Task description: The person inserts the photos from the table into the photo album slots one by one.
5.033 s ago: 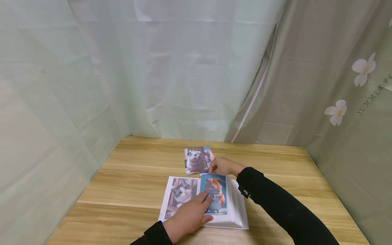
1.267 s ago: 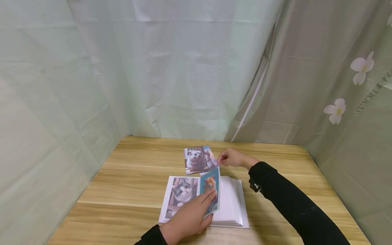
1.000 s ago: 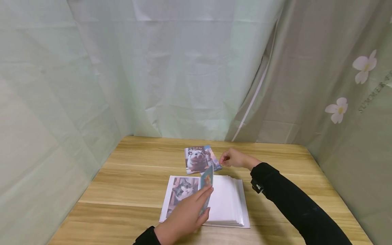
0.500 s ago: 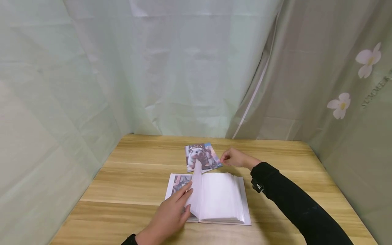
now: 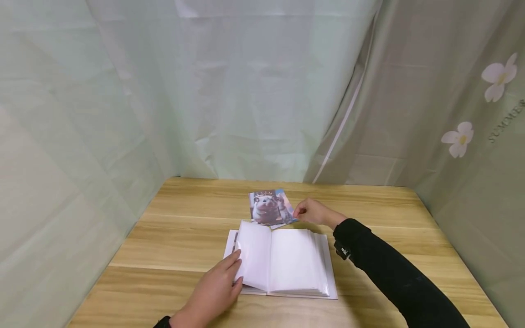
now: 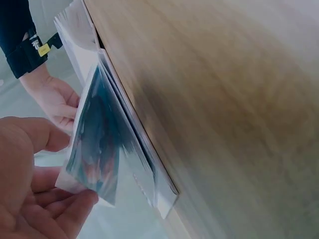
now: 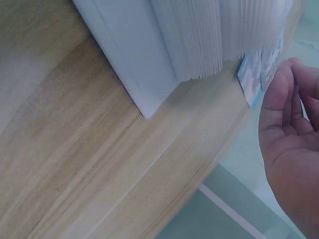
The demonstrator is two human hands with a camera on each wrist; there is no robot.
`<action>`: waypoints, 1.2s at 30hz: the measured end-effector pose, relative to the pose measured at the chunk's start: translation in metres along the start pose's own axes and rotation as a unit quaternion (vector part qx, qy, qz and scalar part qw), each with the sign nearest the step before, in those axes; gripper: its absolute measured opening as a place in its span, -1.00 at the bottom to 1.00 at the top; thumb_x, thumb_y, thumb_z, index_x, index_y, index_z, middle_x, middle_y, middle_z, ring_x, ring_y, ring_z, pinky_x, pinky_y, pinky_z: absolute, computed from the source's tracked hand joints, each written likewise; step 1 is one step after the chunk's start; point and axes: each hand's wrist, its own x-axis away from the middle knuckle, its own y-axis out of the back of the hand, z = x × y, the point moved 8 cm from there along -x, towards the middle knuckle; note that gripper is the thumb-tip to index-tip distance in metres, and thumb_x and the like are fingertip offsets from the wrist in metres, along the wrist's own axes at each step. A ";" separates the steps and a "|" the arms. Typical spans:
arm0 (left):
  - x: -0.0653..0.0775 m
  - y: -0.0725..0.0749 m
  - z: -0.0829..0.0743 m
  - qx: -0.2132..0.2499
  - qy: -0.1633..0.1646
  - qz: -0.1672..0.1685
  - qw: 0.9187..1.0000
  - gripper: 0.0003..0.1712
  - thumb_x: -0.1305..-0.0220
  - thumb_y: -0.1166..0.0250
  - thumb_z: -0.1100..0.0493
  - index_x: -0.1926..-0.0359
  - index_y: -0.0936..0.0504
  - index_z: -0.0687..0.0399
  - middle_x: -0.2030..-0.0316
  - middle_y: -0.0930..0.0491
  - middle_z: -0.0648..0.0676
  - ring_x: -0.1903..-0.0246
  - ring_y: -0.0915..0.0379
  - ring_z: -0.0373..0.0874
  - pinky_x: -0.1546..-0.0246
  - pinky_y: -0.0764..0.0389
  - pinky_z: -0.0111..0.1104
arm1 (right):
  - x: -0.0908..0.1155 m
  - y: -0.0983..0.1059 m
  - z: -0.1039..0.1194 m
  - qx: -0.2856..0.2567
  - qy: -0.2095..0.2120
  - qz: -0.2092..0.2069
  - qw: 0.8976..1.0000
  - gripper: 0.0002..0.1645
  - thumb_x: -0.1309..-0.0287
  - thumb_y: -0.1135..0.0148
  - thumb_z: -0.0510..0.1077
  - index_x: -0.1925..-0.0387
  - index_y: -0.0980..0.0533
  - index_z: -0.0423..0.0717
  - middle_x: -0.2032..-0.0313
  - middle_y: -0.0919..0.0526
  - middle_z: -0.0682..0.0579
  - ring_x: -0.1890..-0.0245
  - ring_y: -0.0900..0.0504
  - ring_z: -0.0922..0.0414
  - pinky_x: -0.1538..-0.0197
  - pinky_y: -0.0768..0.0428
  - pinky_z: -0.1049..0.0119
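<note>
A photo album [image 5: 301, 266] lies spread on the table, white blank pages facing up. My left hand [image 5: 215, 289] holds the left edge of a raised album page [image 5: 255, 257], which leans over the left side; in the left wrist view my thumb [image 6: 52, 139] and fingers [image 6: 77, 206] lie on either side of it. A blue-toned picture [image 6: 97, 139] shows on its underside. Behind the album are several overlapping animal photos [image 5: 264, 207]. My right hand [image 5: 313, 212] hovers by their right corner, fingers loosely curled with fingertips together and nothing visible between them.
The wooden table [image 5: 172, 237] is bounded by pale curtains [image 5: 246, 100] at the back and sides. The album's thick block of pages [image 7: 199, 40] rises on its right half. Floral print marks the right curtain [image 5: 459, 139].
The hamster page has turned over to the left in my left hand, hiding its picture and most of the cat photo. My right hand let go of the page corner and stays beside the loose photos.
</note>
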 end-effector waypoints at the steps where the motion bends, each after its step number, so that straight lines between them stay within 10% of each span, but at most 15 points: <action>1: 0.000 -0.001 0.001 -0.001 0.002 0.009 1.000 -0.51 -0.08 -0.50 0.15 0.03 -0.69 0.41 -0.18 -0.57 0.24 -0.15 -0.55 0.05 -0.12 -0.59 -0.16 | 0.000 0.000 0.001 0.003 0.002 0.000 1.000 -0.89 -0.24 -0.24 -0.41 0.26 -0.67 -0.33 0.26 -0.73 -0.16 0.36 -0.57 0.20 0.24 -0.62 0.35; 13: 0.005 -0.015 0.011 -0.004 0.009 0.099 0.995 -0.53 -0.16 -0.46 0.09 0.09 -0.68 0.45 -0.09 -0.61 0.32 -0.06 -0.60 0.12 -0.04 -0.64 -0.09 | 0.000 -0.002 0.004 0.017 0.001 0.002 1.000 -0.88 -0.25 -0.25 -0.41 0.26 -0.69 -0.29 0.26 -0.73 -0.07 0.33 -0.59 0.19 0.23 -0.63 0.32; 36: 0.013 -0.027 0.009 -0.023 -0.028 0.116 0.993 -0.52 -0.16 -0.46 0.10 0.08 -0.67 0.46 -0.05 -0.61 0.32 -0.06 -0.58 0.11 -0.07 -0.62 -0.10 | -0.014 0.009 0.021 0.018 -0.005 -0.017 1.000 -0.86 -0.30 -0.18 -0.38 0.23 -0.65 -0.35 0.22 -0.71 -0.19 0.32 -0.59 0.15 0.19 -0.59 0.29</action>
